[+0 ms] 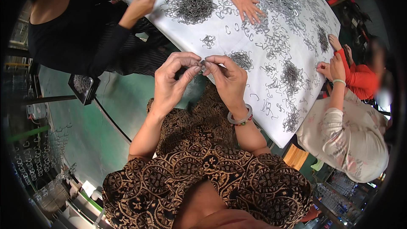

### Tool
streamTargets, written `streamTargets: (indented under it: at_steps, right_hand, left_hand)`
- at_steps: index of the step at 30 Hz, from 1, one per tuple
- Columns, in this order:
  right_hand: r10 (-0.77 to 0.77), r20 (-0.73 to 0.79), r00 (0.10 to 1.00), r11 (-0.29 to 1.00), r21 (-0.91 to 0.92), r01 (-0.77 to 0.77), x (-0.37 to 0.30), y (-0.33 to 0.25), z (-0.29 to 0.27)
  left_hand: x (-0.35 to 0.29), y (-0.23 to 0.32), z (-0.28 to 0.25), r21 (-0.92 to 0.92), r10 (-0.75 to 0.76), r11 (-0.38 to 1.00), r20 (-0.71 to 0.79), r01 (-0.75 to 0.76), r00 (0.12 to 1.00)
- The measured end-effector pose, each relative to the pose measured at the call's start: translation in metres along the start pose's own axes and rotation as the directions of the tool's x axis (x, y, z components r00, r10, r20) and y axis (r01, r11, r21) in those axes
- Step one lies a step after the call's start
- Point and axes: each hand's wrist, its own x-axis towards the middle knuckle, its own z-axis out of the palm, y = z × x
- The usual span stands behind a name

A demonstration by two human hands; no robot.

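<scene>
Head view: left hand [171,82] and right hand [227,78], fingers pinched on one small metal clip [202,63] between them.

Brown-and-black patterned dress [203,174], pale bangle [240,118] on the right wrist

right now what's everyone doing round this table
A person holds a small metal clip pinched between the fingertips of the left hand and right hand, just off the edge of a white table. The table is strewn with heaps of clips. Other people sit around it, and one co-worker's hand rests flat among the clips.
</scene>
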Motion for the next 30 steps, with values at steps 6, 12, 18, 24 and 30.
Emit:
streamTargets:
  at_steps: [6,12,18,24,30]
  right_hand:
    - [-0.126,-0.002,0.992,0.991,-0.045,0.125,0.000,-0.006,0.003]
    - [-0.273,-0.008,0.962,0.957,-0.099,0.271,0.001,-0.005,0.007]
    - [-0.387,0.032,0.922,0.906,-0.171,0.386,0.006,0.000,0.000]
    - [-0.011,-0.186,0.982,0.812,-0.575,-0.100,0.070,0.047,-0.125]
    - [-0.033,0.153,0.988,0.454,-0.878,0.151,0.098,0.165,-0.207]
  left_hand:
    - [-0.005,-0.004,0.012,0.091,0.065,0.994,-0.092,-0.056,0.994]
    - [-0.011,0.000,0.022,-0.378,-0.122,0.924,-0.133,0.064,0.984]
    - [-0.010,0.005,0.020,-0.363,-0.131,0.929,-0.143,0.071,0.981]
    - [-0.009,0.019,-0.007,-0.228,0.024,0.972,-0.168,-0.063,0.985]
    - [-0.007,0.049,-0.058,-0.002,0.228,0.973,-0.198,-0.233,0.953]
